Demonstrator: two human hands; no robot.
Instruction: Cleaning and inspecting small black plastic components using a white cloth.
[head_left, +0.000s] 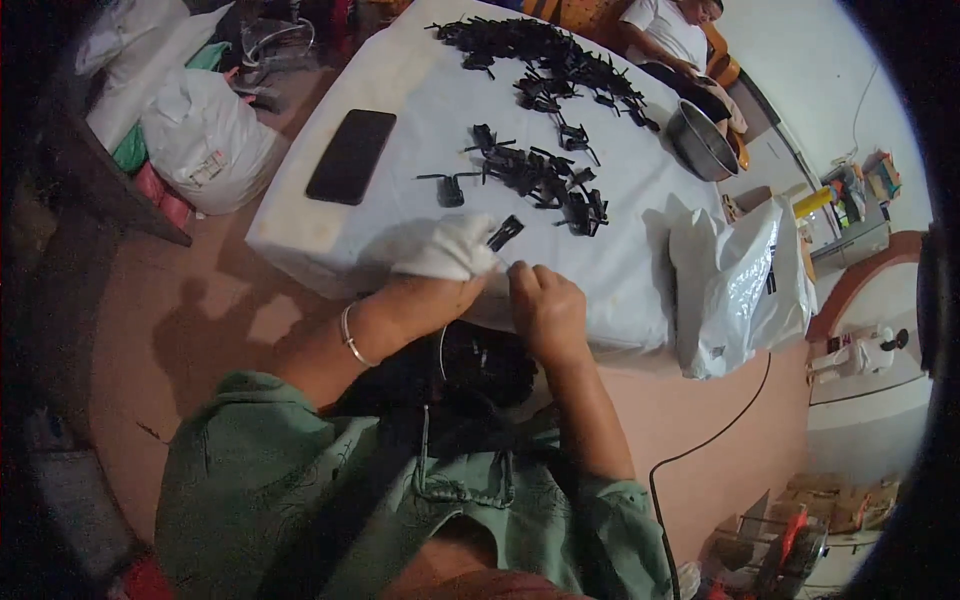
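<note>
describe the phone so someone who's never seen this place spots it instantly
Find the big white-topped table in front of the person. Near its left edge, left of the scattered small black parts, lies the phone. Unlike those jagged pieces, it's one smooth, flat, dark rectangle.

The left hand [458, 290] is largely hidden by white cloth [448, 248]; how the black part [506, 233] there is gripped cannot be seen. Whether anything is pinched by the right hand [548, 308] cannot be made out. Single pieces are lost in the far black heap [520, 40]. A seated person [672, 38] is cropped by the top edge.
</note>
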